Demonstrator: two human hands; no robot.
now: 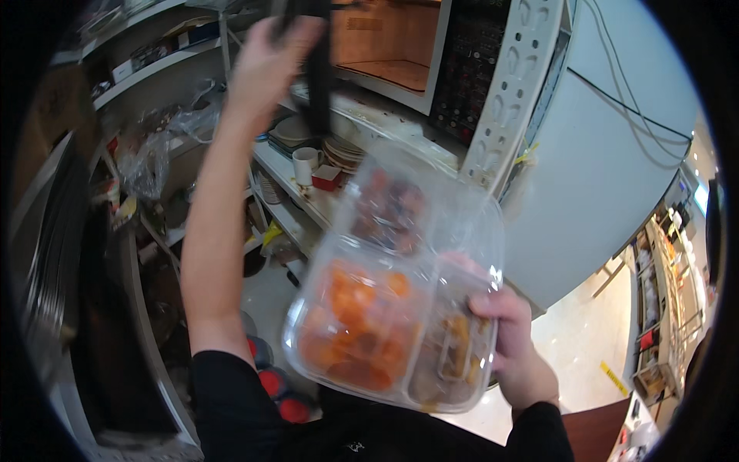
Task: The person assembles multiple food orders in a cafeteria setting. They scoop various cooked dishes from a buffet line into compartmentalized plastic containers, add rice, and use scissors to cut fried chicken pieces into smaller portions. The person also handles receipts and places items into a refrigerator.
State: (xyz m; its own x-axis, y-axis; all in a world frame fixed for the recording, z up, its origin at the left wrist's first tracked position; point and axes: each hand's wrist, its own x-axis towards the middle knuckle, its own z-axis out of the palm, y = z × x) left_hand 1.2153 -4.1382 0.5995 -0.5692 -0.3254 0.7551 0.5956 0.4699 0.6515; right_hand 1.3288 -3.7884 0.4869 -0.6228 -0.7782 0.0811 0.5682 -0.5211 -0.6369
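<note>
My right hand (508,331) grips a clear plastic meal box (419,308) by its right side, thumb on top. Through the lid I see orange chunks in the large compartment, dark reddish food in another and brownish-yellow pieces near my thumb. The box is tilted toward me and slightly blurred. Up at the top, my left hand (279,46) is closed around the dark edge of the microwave door (317,85), which stands swung out. Behind it, the microwave (392,42) shows its lit, orange-looking inside. The box is below the microwave and apart from it.
Below the microwave a shelf (312,204) carries stacked plates (343,152), a white mug (305,165) and a small red box (327,178). A perforated metal post (508,96) and a pale cabinet side (608,154) stand on the right. Cluttered shelves (158,73) line the left.
</note>
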